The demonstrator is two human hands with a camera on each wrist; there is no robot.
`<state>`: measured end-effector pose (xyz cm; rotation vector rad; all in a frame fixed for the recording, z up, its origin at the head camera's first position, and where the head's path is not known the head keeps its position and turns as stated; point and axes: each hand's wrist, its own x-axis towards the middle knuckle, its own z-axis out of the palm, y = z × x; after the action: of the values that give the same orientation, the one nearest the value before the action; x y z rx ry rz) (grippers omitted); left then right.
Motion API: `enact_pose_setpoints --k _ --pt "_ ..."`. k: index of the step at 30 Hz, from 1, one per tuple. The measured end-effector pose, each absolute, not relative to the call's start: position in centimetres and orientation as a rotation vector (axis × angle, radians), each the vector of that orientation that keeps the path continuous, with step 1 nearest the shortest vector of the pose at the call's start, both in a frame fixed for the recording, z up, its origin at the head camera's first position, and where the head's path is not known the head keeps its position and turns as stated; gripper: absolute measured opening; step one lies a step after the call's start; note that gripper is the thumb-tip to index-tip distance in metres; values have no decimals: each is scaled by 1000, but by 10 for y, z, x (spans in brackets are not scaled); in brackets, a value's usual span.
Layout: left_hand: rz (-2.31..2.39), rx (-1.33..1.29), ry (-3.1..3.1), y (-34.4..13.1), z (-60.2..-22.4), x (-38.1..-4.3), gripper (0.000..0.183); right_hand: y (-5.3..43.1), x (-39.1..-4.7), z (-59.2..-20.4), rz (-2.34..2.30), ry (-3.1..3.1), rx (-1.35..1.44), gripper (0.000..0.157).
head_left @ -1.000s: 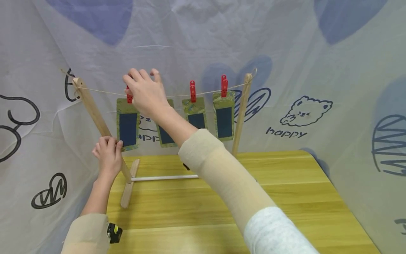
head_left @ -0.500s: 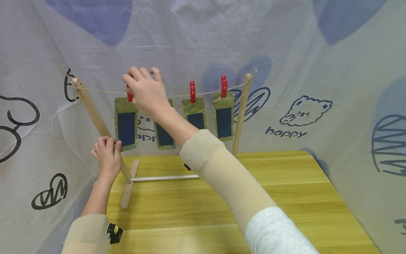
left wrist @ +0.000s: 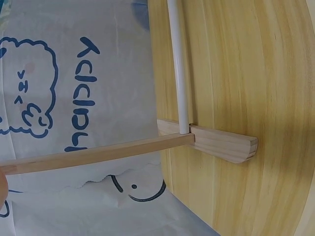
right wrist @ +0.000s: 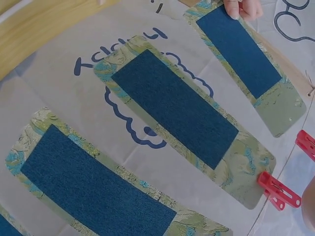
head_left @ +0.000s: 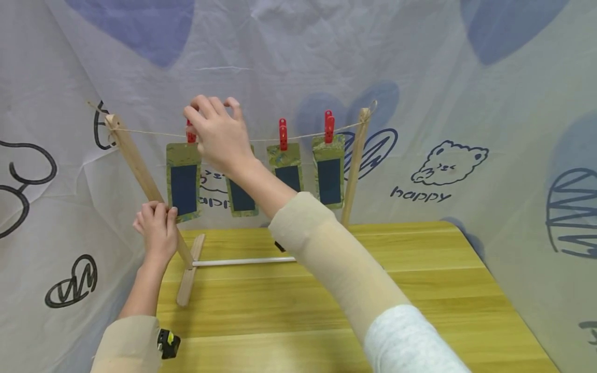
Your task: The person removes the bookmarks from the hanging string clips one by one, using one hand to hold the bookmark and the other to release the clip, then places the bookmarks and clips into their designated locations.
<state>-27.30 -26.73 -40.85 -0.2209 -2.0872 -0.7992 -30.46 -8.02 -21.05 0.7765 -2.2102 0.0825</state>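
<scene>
In the head view my left hand [head_left: 158, 230] pinches the lower edge of the leftmost green patterned strip [head_left: 184, 190], which has a dark blue panel. The right wrist view shows my left thumb [right wrist: 232, 10] on that strip. My right hand [head_left: 221, 135] is up at the string [head_left: 158, 133], holding a red clip [head_left: 190, 135] just above the strip's top edge. This clip [right wrist: 306, 142] looks apart from the strip in the right wrist view. A second strip [right wrist: 177, 108] hangs from another red clip [right wrist: 278, 191], which my right hand hides in the head view.
Two more strips, one of them this right-hand strip [head_left: 329, 178], hang by red clips [head_left: 283, 134]. Wooden posts [head_left: 135, 160] carry the string; a white rod [head_left: 242, 261] and a wooden foot [left wrist: 226, 144] brace them on the table [head_left: 280, 311]. Printed cloth [head_left: 448, 93] surrounds it.
The leftmost strip has shifted slightly left. My right hand has risen a little with the clip, which overlapped the strip's top before and now sits above it.
</scene>
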Motion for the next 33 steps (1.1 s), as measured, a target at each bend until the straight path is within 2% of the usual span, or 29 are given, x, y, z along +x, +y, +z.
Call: enact_pose_setpoints --k 8,15,33 --pt "-796 -219 -2068 -266 -410 -271 48 -76 -302 -210 83 -2169 747 35" --pt "-797 -207 -2059 -266 -412 -269 50 -67 -301 -212 161 -2084 759 26" --pt "-804 -224 -2042 -268 -420 -263 50 -39 -296 -227 332 -1883 842 24"
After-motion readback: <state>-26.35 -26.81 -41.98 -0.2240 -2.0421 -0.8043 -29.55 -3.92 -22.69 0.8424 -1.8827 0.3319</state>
